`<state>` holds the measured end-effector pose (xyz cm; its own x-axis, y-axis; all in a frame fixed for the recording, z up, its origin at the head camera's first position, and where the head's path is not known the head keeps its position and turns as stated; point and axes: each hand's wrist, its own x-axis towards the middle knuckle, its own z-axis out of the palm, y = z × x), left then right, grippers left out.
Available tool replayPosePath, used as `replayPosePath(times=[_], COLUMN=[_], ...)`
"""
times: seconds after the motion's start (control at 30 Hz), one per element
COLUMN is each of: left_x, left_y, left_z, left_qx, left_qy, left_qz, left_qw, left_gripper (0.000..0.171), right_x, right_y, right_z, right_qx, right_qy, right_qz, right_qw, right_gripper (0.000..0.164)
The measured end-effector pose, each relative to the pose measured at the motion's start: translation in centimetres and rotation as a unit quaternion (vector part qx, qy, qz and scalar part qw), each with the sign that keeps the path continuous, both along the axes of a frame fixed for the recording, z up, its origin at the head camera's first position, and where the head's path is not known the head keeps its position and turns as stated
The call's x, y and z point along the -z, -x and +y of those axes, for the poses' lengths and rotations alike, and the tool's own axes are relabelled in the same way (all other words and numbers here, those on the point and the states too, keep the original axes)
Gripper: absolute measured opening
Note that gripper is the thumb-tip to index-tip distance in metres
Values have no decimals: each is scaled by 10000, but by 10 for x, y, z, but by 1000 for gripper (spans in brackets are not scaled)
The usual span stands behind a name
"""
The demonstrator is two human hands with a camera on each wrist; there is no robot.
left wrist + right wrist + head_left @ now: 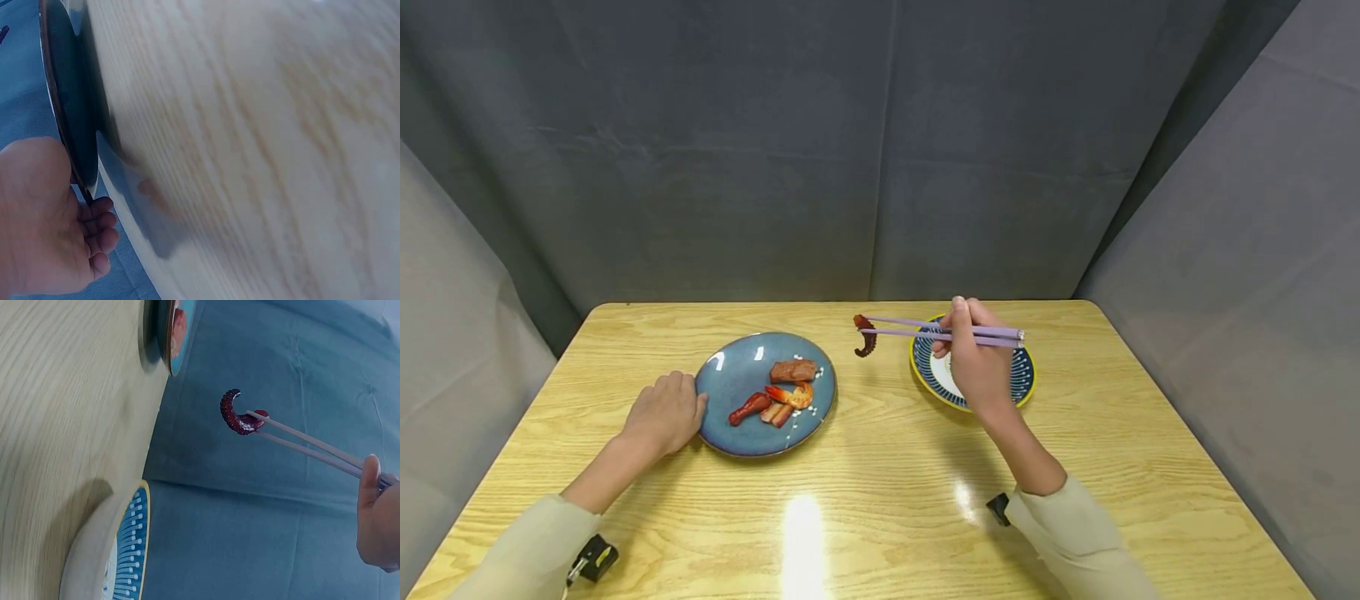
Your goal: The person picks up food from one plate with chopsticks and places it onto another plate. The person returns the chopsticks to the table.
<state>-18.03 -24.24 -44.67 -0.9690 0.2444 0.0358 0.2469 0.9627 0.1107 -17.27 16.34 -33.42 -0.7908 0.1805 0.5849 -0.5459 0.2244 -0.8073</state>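
Observation:
My right hand (pixel 981 362) holds a pair of lilac chopsticks (pixel 925 331) above the patterned dish. Between their tips hangs a dark red, curled octopus tentacle (pixel 868 340), in the air between the two dishes; the right wrist view shows its suckers (pixel 232 419). At the left, my left hand (pixel 666 408) grips the rim of a blue plate (pixel 737 362), its curled fingers (pixel 103 240) at the edge in the left wrist view. On that plate lie a drumstick (pixel 749 408), a shrimp (pixel 797 394), a brown slab of meat (pixel 793 371) and striped meat pieces (pixel 777 414).
A yellow-rimmed dish (pixel 928 379) with a blue line pattern and white middle stands under my right hand, partly hidden by it. The wooden table (pixel 887 500) ends at a grey curtain (pixel 737 167) behind, with lighter cloth (pixel 1247 292) at the sides.

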Motion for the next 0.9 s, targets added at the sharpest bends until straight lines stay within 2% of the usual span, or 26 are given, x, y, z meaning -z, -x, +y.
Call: replayPosePath(times=[0.37,0.67,0.9], left_x=[1,-1,-2], left_y=[0,0,0], left_z=[0,1,1], left_qx=[-25,1,17], left_qy=[-11,-14,-34], left_qz=[-22,-16,-14], left_qw=[10000,10000,10000], left_gripper=[32,32,31], right_x=[8,13,17], right_y=[1,3,7], right_z=[-32,-53,-70], right_qx=[-422,-602,-709], right_qy=[255,187,300], right_qz=[-102,-100,-335], right_qw=[9987,9980,9965], right_gripper=[41,42,38])
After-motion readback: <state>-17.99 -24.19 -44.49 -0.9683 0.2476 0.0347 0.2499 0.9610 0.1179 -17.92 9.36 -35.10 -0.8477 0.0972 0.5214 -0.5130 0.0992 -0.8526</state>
